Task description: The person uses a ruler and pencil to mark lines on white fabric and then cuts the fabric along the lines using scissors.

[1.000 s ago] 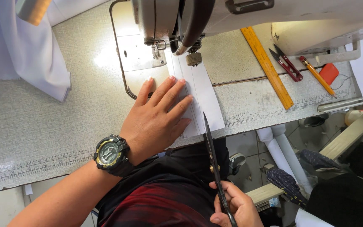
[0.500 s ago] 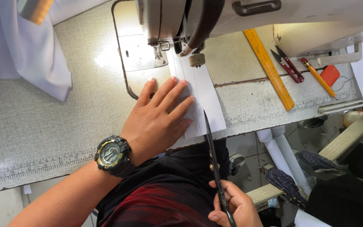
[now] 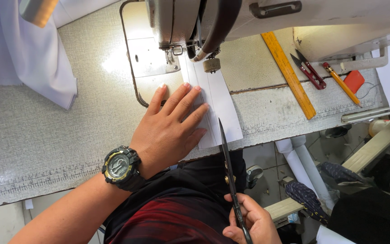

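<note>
Head view: left hand pressing flat, fingers spread, on white fabric strip lying under sewing machine. Right hand gripping scissors, blades closed (tip at strip's edge). Trimming stage, seemingly; next calling for opening blades, aligning carefully.

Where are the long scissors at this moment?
The scissors sit low centre in the head view, held by the right hand, tips up by the white strip.

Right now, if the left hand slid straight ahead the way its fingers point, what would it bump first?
Probably the sewing machine's foot area: the left hand lies flat on the white strip, pointing up along it. Height is unclear.
</note>
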